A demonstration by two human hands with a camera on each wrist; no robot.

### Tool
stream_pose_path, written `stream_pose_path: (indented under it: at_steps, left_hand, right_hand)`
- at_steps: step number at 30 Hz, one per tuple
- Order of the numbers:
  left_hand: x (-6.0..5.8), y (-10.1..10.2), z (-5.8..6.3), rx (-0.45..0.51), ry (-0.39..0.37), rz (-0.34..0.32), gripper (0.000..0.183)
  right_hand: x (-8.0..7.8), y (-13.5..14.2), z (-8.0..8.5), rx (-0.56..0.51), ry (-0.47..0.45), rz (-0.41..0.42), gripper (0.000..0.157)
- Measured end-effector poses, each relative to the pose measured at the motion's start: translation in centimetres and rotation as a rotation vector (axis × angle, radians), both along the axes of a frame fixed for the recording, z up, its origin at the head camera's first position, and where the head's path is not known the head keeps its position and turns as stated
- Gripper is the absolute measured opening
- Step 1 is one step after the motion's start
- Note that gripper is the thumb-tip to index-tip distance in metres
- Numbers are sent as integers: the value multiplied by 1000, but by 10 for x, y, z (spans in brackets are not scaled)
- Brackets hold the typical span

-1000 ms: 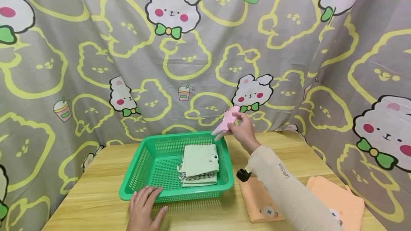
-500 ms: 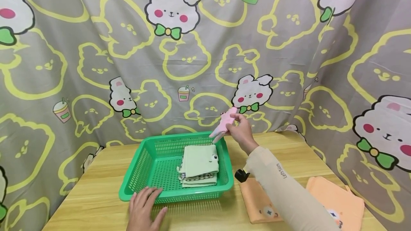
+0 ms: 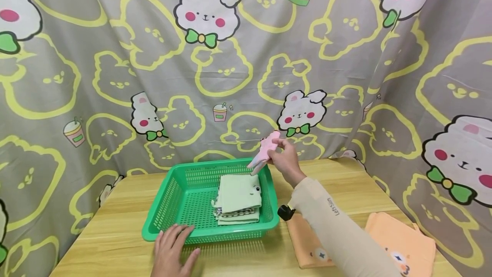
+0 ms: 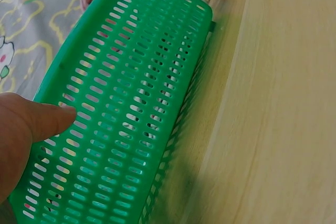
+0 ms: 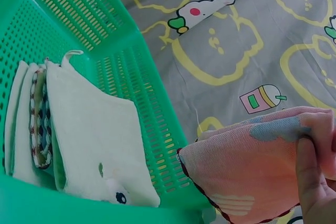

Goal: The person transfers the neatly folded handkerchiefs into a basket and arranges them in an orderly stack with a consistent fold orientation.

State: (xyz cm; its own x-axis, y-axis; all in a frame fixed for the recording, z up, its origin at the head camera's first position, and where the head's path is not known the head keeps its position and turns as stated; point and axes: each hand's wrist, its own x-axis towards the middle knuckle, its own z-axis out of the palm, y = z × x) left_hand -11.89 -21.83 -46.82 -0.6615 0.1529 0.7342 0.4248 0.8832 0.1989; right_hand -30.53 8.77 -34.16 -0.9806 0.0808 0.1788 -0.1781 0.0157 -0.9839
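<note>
My right hand (image 3: 286,160) pinches a folded pink hand towel (image 3: 266,148) between thumb and fingers, above the back right corner of the green plastic basket (image 3: 210,228). In the right wrist view, the pink towel (image 5: 247,163) shows a pale blue patch and dark red edging, with the thumb flat against it. On the basket's right side lies a stack of folded pale green towels (image 3: 239,193), a checked edge showing among them. The left hand (image 3: 173,249) rests its fingers on the basket's front rim. Its thumb (image 4: 55,119) stretches along the outer wall in the left wrist view.
Two orange towels (image 3: 305,243) (image 3: 403,236) lie on the wooden table (image 3: 103,234) to the right, partly under the right forearm. A grey patterned curtain (image 3: 230,76) hangs close behind the table. A small black device (image 3: 285,213) sits at the right wrist.
The right hand has moved slightly left and down with the pink towel, bringing its lower end over the basket's back right corner. The left hand and basket have stayed put.
</note>
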Motion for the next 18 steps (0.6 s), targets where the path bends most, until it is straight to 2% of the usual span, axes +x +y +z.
stream_pose_path:
  at_steps: [9, 18]
  left_hand:
    - [0, 0, 0, -2, 7, -1, 60]
    - [0, -2, 0, -6, 15, 3, 60]
  right_hand:
    - [1, -5, 0, 1, -15, -16, 39]
    - [0, -11, -5, -38, -25, 10, 39]
